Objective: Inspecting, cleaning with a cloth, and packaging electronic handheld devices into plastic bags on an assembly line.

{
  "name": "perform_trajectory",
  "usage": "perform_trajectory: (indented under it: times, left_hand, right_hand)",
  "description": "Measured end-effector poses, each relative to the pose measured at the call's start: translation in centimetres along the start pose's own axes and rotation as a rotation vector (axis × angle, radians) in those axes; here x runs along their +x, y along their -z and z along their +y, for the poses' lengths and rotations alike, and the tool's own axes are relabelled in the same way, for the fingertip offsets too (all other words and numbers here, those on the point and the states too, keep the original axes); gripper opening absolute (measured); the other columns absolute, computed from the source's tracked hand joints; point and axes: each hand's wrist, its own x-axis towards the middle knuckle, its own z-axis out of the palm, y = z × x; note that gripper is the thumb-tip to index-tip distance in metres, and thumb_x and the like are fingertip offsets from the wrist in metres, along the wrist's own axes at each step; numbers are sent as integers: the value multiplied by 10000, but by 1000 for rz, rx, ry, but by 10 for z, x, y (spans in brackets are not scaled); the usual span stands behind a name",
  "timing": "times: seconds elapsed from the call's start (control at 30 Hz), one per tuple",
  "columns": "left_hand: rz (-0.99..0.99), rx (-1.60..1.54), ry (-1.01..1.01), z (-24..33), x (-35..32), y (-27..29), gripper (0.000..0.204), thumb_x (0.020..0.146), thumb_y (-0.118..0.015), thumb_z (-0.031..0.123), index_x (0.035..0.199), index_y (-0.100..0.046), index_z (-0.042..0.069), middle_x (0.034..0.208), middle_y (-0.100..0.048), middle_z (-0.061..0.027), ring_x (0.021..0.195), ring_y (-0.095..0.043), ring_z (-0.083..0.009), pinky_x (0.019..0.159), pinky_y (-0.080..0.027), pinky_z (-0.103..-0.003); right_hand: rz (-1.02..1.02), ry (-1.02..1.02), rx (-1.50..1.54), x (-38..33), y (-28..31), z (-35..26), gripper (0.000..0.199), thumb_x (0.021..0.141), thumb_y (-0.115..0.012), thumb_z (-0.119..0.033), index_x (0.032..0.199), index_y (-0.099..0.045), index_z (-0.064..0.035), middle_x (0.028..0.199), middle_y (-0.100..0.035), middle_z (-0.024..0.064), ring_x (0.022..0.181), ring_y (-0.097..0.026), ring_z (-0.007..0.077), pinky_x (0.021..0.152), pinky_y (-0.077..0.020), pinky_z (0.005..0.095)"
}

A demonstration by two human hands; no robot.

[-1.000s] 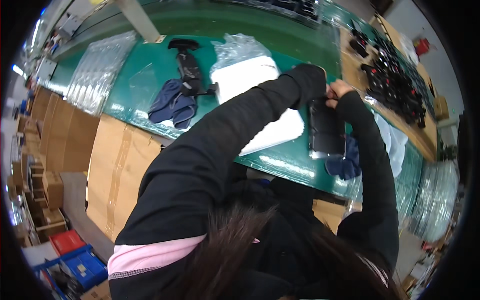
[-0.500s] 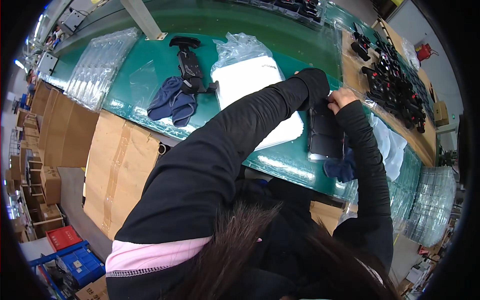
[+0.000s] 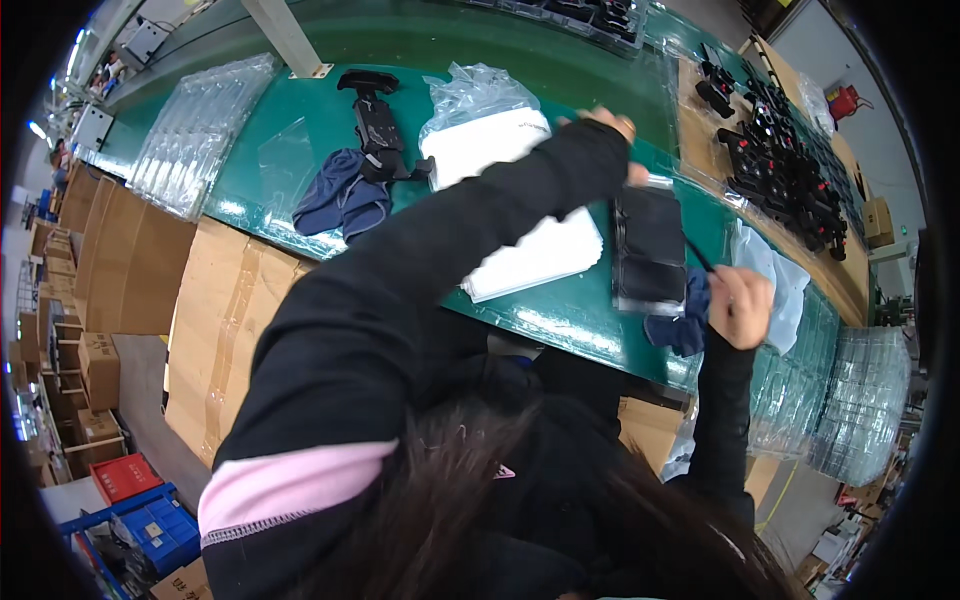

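Beside a flat black packet (image 3: pixel 648 240) on the table (image 3: pixel 240 198), the right hand (image 3: pixel 741 307) pinches a thin black strip (image 3: pixel 699 255). I cannot tell how the left hand (image 3: pixel 613 123) holds its fingers.

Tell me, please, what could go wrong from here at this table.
The thin dark strip in the right hand could snag on the black pouch beside it. The left sleeve, crossing above the white stack, might nudge it. The navy cloth, near the table's front edge, may get knocked off.
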Motion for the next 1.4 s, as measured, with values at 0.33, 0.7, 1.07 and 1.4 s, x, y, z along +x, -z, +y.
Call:
perform_trajectory:
  times: [0.33,0.7,1.07,1.4]
  left_hand:
    - [169,-623,343,-208,-115,69,475,729,-670,283,1110,-467,85,1042,-499,-108,864,-566,-271,721,-471,-392]
    - [205,-1568,368,-262,-120,49,377,801,-564,12,1168,-483,36,1037,-583,-135,856,-612,-258,759,-524,-376]
    - [-295,-2123,56,-24,-191,50,804,770,-668,149,1392,-161,180,1169,-496,-194,829,-637,-351,689,-558,-450]
    - [-490,-1933,10,22,-202,63,1075,639,-614,-90,1428,48,218,1231,-466,-206,907,-633,-355,763,-543,-466]
  right_hand:
    - [296,-1392,1004,-42,29,-17,405,819,-660,-85,1170,-505,42,728,-579,25,396,-411,65,364,-284,200]
    - [443,-1484,1301,3,42,-49,162,839,-633,-148,911,-549,-30,773,-585,53,639,-549,94,379,-312,195]
    - [313,-1358,1295,40,25,-84,158,832,-632,-162,810,-556,-25,589,-508,33,382,-366,65,361,-259,191]
    - [162,-1084,1343,62,20,-120,114,800,-678,-106,830,-615,-16,736,-591,-15,659,-524,43,600,-426,186]
